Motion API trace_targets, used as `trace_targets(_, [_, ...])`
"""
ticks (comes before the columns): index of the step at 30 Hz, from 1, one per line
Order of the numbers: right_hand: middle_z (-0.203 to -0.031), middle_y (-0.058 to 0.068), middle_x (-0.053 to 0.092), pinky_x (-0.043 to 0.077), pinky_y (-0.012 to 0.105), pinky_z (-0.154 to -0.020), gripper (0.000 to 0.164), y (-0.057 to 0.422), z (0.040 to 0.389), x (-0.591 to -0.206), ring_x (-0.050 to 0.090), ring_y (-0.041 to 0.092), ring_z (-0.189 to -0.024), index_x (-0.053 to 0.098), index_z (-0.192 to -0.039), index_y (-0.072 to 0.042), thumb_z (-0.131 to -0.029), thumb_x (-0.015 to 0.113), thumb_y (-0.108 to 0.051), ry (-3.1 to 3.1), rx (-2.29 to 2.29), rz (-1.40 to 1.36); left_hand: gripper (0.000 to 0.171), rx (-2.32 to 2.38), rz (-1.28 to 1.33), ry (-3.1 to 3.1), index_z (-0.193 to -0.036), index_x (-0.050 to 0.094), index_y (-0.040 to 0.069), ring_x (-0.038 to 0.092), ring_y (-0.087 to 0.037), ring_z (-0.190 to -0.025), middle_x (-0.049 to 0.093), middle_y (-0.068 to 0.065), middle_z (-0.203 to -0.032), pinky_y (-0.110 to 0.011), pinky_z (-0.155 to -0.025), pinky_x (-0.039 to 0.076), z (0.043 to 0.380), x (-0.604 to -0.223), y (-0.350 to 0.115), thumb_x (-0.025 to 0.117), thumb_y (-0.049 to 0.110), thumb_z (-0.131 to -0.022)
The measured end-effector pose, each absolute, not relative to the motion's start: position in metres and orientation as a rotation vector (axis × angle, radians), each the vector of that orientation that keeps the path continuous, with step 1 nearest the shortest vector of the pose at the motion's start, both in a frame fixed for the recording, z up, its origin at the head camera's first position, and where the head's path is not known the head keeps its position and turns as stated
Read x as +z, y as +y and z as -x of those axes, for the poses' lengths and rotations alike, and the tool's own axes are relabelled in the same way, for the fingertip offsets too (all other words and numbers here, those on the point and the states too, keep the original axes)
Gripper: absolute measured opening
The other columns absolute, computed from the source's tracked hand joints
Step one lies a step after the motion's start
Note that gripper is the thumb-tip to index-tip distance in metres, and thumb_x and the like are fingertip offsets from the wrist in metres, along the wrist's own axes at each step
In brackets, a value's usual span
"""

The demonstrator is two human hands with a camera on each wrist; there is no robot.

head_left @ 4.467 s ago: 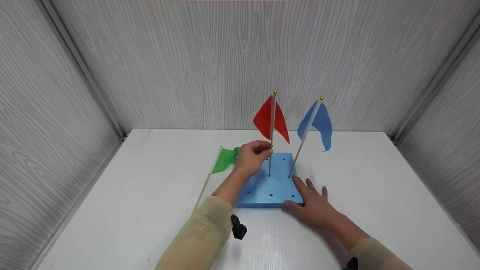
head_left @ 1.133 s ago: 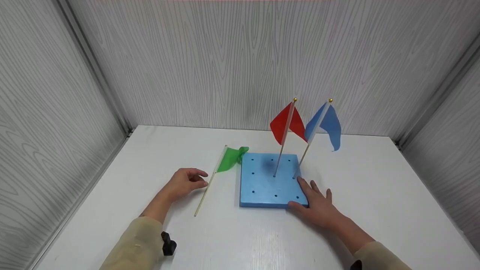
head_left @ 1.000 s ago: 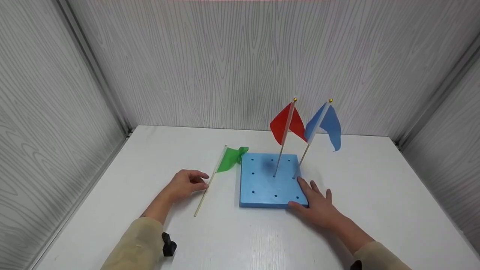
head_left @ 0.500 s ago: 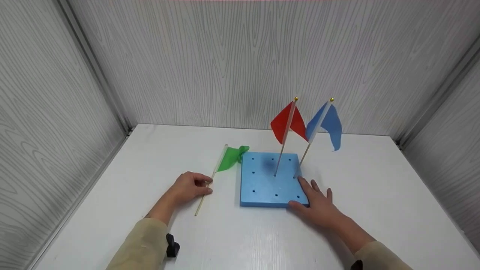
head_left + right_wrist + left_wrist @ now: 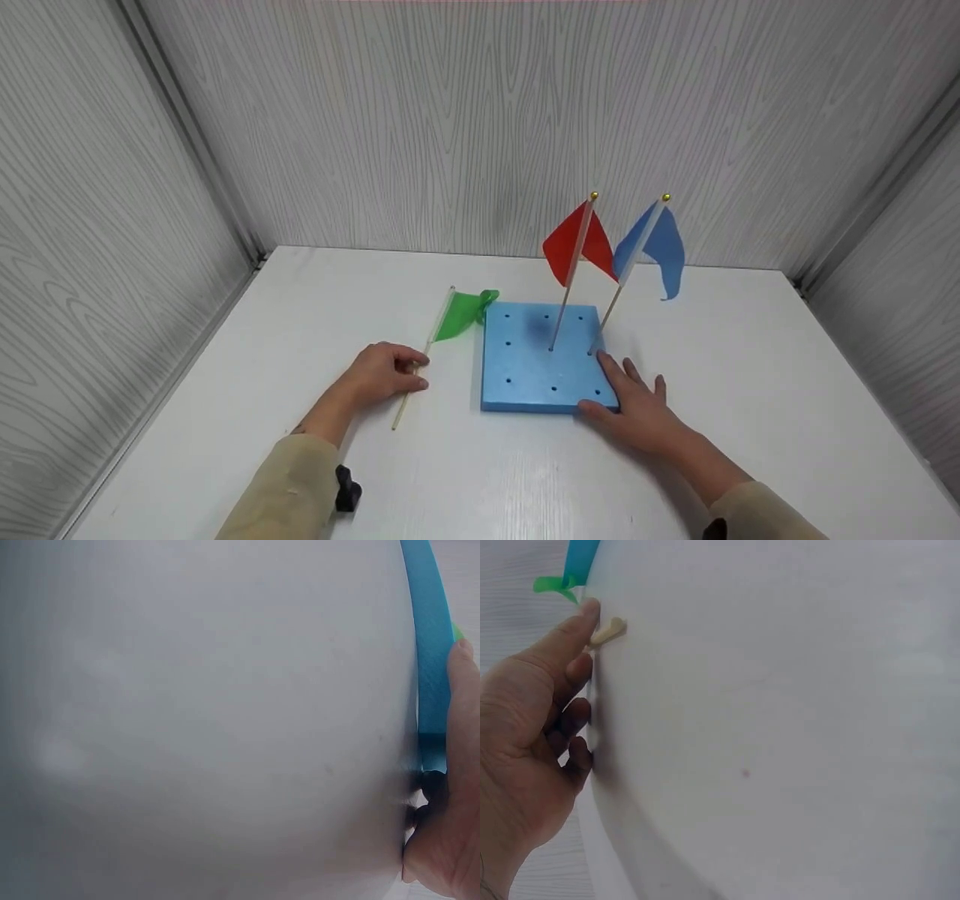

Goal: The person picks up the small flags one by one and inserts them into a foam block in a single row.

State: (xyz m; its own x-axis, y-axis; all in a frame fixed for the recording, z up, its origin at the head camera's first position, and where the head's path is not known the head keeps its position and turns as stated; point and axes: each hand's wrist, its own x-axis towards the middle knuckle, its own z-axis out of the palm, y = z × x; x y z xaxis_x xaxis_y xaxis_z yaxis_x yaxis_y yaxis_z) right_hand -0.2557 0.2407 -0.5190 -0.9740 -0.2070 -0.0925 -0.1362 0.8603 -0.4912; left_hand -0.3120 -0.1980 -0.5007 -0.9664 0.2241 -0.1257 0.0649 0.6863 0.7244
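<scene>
A small green flag (image 5: 459, 315) on a thin wooden stick lies on the table in the head view. My left hand (image 5: 379, 375) is at the middle of that stick, fingers and thumb curled about it. The stick's lower end shows beside the thumb in the left wrist view. A red flag (image 5: 566, 244) and a blue flag (image 5: 661, 244) stand tilted to the right in holes of a light-blue board (image 5: 525, 367). My right hand (image 5: 634, 412) rests against the board's right side and front corner, fingers spread, with the index fingertip near the blue flag's stick.
The white table (image 5: 495, 480) runs back to grey wood-patterned panels (image 5: 420, 127) behind and at both sides. The board has several more small holes. The green cloth's crumpled end touches or nearly touches the board's back left corner.
My left hand has let go of the red flag's stick, moved left and curled about the green flag's stick. The red flag now leans further right. My right hand has stayed at the board.
</scene>
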Motion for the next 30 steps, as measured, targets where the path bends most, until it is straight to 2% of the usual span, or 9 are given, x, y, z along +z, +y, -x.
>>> trace_targets(8, [-0.172, 0.019, 0.027, -0.011, 0.077, -0.117, 0.106, 0.24, 0.256, -0.521, 0.008, 0.045, -0.161, 0.016, -0.172, -0.018, -0.095, 0.054, -0.08, 2.89, -0.766, 0.274, 0.03, 0.999, -0.32, 2.729, -0.123, 0.08, 0.015, 0.056, -0.019, -0.095, 0.068, 0.001, -0.1, -0.038, -0.089, 0.048, 0.315, -0.496, -0.198, 0.084, 0.017, -0.093])
trace_targets(17, [-0.171, 0.018, 0.03, -0.011, 0.077, -0.117, 0.107, 0.242, 0.255, -0.522, 0.008, 0.043, -0.161, 0.017, -0.172, -0.018, -0.094, 0.053, -0.081, 2.892, -0.782, 0.273, 0.024, 0.945, -0.403, 2.74, -0.121, 0.081, 0.011, 0.056, -0.018, -0.091, 0.068, 0.0, -0.099, -0.036, -0.086, 0.048, 0.318, -0.489, -0.198, 0.078, 0.011, -0.096])
trace_targets(30, [-0.172, 0.017, 0.027, -0.012, 0.077, -0.117, 0.107, 0.242, 0.256, -0.521, 0.006, 0.044, -0.161, 0.015, -0.172, -0.02, -0.093, 0.053, -0.082, 2.887, -0.764, 0.262, 0.027, 0.98, -0.301, 2.744, -0.122, 0.081, 0.011, 0.056, -0.02, -0.094, 0.07, -0.003, -0.102, -0.037, -0.086, 0.049, 0.316, -0.488, -0.194, 0.079, 0.01, -0.095])
